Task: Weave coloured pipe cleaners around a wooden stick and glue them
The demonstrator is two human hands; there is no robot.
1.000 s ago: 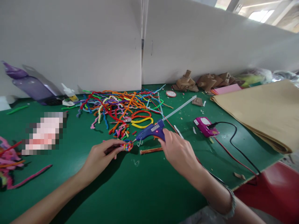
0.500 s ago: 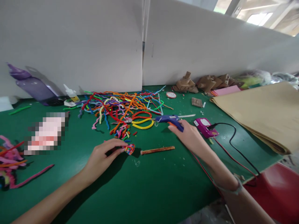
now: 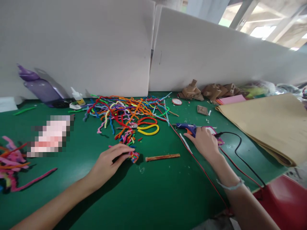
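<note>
- The glue gun [image 3: 185, 126] lies with its long axis running roughly left to right, the nozzle [image 3: 174, 126] aimed leftward out of the right hand [image 3: 205, 141], toward the side where the left hand [image 3: 112, 159] is.
- Its handle slants down and back into the right hand's grasp; how much of it the fingers cover cannot be told.
- The multicoloured bundle [image 3: 134, 156] sticks out rightward from the left hand's fingertips, its outer end tilted a little toward the person.
- The glue gun is dark blue with an orange trigger [image 3: 190, 131] and a pale label on its side; whether it touches the counter [image 3: 148, 198] cannot be made out.
- The bundle looks like short fuzzy pieces packed close, in red, blue, orange, yellow and pink.
- The right hand is curled around the glue gun's handle, thumb stretched along the near side; whether the trigger is squeezed is unclear.
- The left hand pinches the bundle between thumb and forefinger, with a gap showing behind the pinch.
- Just right of the left hand, past the bundle, a brown stick [image 3: 163, 157] lies nearly crosswise.
- Beyond the left hand are scissors [image 3: 150, 129] with red and yellow handles.
- Just behind the right hand, partly covered by it, sits a magenta box [image 3: 221, 141].
</note>
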